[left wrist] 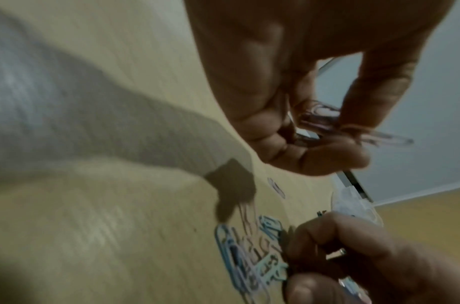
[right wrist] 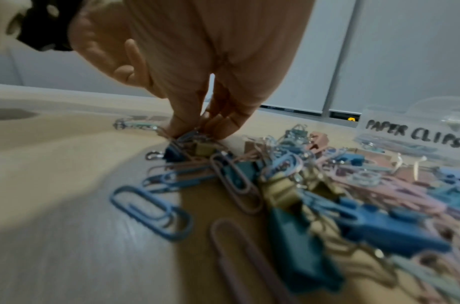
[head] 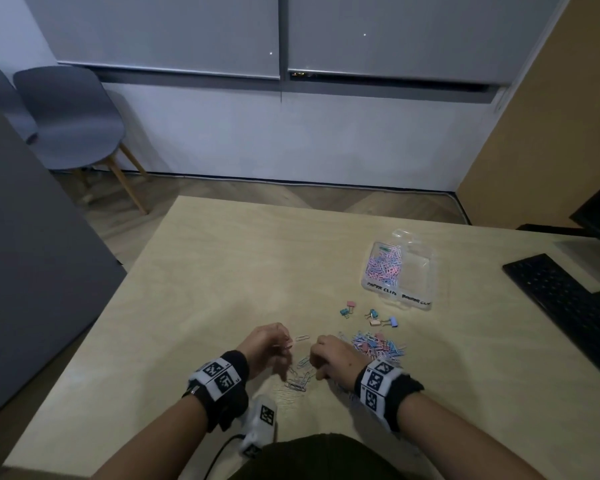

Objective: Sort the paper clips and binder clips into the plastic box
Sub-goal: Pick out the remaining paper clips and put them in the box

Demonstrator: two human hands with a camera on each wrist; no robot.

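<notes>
1. The head camera looks steeply down over the worktop [head: 222,271], well above both hands.
2. The left wrist camera sits close under the left hand [left wrist: 288,92], aimed along its fingers [left wrist: 335,158].
3. The right wrist camera skims the worktop, sharing the paper clips [right wrist: 151,207] and plastic box [right wrist: 416,131] with the head view.

Black keyboard [head: 565,299], grey chair [head: 73,119], wooden table [head: 205,271]

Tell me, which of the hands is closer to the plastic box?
The right hand. It sits at the clip pile, below-left of the plastic box. The left hand is farther left, pinching pink paper clips.
</notes>
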